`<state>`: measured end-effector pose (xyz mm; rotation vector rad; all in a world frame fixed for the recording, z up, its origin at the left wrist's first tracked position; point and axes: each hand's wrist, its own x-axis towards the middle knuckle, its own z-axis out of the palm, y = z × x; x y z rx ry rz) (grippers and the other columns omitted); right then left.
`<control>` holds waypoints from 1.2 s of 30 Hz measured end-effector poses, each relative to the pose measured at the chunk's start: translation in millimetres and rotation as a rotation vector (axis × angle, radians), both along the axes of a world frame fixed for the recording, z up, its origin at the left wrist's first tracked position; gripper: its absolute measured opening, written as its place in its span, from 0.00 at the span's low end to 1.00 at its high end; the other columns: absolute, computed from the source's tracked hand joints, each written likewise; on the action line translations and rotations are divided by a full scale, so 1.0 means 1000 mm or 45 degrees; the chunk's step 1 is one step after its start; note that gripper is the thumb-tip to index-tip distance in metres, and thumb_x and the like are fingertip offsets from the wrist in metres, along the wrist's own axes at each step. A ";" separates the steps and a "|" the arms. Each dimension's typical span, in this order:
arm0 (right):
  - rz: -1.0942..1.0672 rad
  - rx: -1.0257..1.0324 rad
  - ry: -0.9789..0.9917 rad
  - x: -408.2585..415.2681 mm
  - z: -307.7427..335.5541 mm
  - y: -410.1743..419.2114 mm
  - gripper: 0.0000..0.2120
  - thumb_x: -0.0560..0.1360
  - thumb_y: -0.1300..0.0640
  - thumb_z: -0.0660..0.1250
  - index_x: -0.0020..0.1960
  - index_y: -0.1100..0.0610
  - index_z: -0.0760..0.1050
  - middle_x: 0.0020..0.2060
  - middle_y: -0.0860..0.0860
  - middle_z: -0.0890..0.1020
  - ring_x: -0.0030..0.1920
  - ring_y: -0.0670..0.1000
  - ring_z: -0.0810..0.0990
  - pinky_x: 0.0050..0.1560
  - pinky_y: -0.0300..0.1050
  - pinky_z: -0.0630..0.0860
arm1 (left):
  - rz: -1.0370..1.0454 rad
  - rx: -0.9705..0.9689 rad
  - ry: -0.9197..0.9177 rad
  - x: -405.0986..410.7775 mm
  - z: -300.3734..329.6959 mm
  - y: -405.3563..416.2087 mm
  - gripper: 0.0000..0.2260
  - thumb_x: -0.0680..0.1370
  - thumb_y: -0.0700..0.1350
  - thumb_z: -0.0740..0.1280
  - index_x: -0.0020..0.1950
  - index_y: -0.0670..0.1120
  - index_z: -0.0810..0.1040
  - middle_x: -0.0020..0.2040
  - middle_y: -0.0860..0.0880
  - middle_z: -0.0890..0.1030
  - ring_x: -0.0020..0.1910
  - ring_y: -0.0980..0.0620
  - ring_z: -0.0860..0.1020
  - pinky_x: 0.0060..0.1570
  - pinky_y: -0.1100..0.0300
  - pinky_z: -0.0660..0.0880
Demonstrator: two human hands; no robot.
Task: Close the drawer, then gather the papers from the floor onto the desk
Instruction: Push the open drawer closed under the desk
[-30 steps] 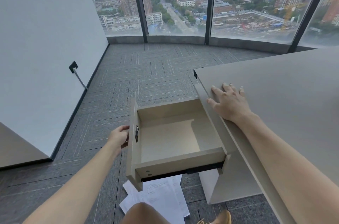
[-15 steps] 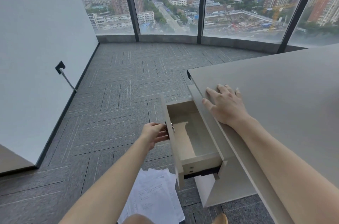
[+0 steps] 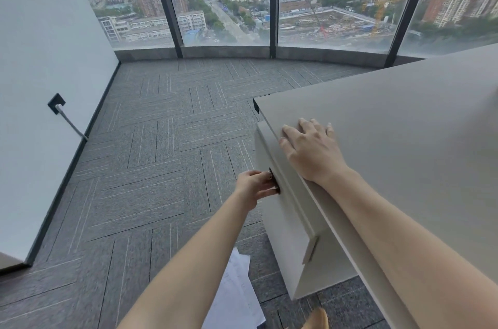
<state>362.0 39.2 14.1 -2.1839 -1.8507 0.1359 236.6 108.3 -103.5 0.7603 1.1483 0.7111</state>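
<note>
papers (image 3: 237,293) on grey carpet (image 3: 151,167)

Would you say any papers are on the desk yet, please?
No, the papers lie on the floor beside the drawer unit, and the desk carries only the right hand.

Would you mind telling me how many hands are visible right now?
2. The left hand is at the drawer handle; the right hand lies flat on the desk edge. Neither seems hidden.
</note>
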 end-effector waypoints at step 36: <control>-0.034 0.036 -0.040 -0.001 -0.007 0.006 0.20 0.80 0.45 0.53 0.66 0.52 0.72 0.73 0.60 0.69 0.77 0.63 0.60 0.76 0.68 0.51 | -0.141 -0.534 0.146 0.015 -0.009 0.024 0.14 0.76 0.46 0.64 0.30 0.46 0.73 0.51 0.44 0.80 0.57 0.46 0.79 0.62 0.52 0.76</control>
